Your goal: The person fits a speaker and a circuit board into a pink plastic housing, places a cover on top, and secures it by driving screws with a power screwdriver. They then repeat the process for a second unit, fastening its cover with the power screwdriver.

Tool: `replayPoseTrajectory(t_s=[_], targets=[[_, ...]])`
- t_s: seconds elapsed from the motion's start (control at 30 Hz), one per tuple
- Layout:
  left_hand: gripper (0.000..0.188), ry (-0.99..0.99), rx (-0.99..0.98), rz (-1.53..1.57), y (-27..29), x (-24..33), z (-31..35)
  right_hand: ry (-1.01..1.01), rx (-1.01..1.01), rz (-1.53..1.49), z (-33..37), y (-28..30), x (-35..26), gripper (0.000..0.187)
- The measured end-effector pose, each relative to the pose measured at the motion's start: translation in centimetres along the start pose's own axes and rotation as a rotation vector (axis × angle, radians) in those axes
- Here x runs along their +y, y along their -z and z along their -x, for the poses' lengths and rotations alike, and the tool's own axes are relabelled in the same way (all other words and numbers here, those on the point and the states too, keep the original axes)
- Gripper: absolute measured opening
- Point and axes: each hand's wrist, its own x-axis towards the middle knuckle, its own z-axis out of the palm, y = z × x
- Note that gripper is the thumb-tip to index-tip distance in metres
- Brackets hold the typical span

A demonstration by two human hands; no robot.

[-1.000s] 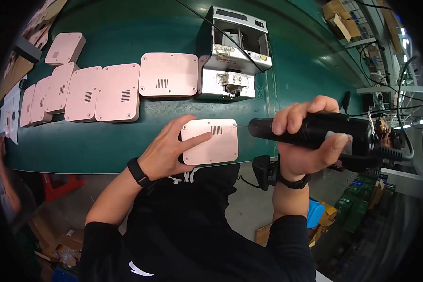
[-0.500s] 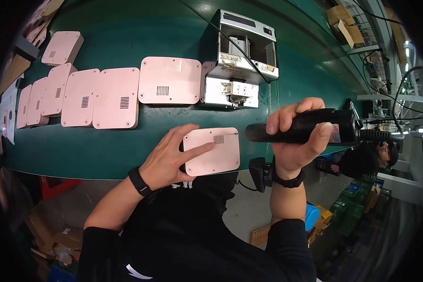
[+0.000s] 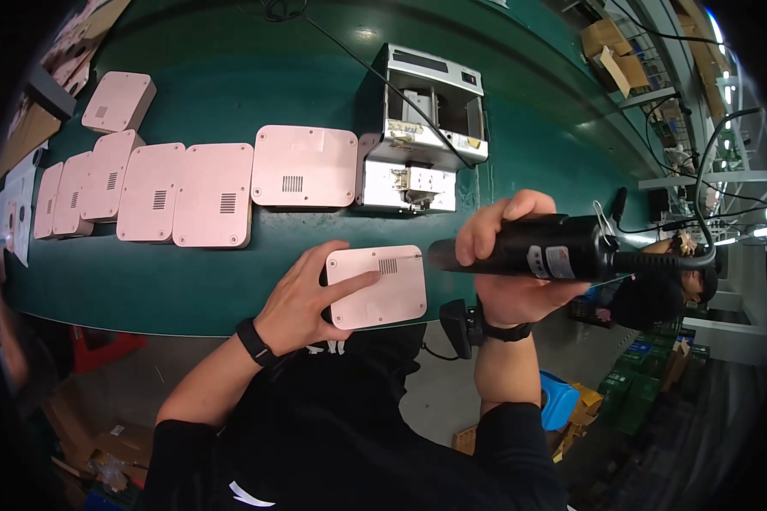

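Note:
Near the front edge of the green workbench, a pale pink plastic casing (image 3: pixel 379 298) lies with its vented face up. My left hand (image 3: pixel 294 298) grips its left side, thumb at the lower edge and index finger stretched across the face beside the vent slots. Wrapped in my right hand (image 3: pixel 507 264) is a black corded electric screwdriver (image 3: pixel 562 251), held almost level. Its front end points left at the casing's upper right corner, where a small metal screw or bit shows; whether they touch I cannot tell.
Several similar pink casings (image 3: pixel 213 196) stand in a row along the left. Behind my hands sits a metal screw feeder (image 3: pixel 422 128), a cable crossing it. A black device on a stand (image 3: pixel 457 328) is at the bench edge. Another person (image 3: pixel 656 294) is at the far right.
The screwdriver has turned in my right hand, showing its labels, and its front end is slightly nearer the casing's corner. My left hand keeps its hold. The whole view has shifted a little.

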Motion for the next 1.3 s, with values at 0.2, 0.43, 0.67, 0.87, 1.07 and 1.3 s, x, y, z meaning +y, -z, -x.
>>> replayPoseTrajectory(t_s=[0.2, 0.43, 0.67, 0.87, 1.07, 1.3], targets=[[0.092, -0.011, 0.026, -0.002, -0.4, -0.1, 0.0, -0.15, 0.203, 0.059, 0.0, -2.2, -1.3, 0.081], [0.09, -0.004, 0.039, -0.06, -0.5, 0.0, 0.0, -0.103, 0.191, 0.211, 0.1, -1.1, 0.3, 0.069], [0.089, -0.002, 0.041, -0.068, -0.5, 0.1, 0.2, -0.107, 0.193, 0.152, 0.3, -0.7, 0.7, 0.066], [0.088, -0.003, 0.045, -0.062, -0.4, 0.2, -0.1, -0.104, 0.192, 0.168, -0.1, -0.6, 0.0, 0.066], [0.084, -0.037, 0.079, -0.055, -0.8, -0.5, -2.3, 0.047, 0.165, 0.392, -2.2, -1.2, -0.7, 0.062], [0.086, -0.055, -0.1, -0.001, 0.5, -0.7, -2.4, 0.125, 0.229, 0.208, -2.9, -0.3, -1.9, 0.053]])
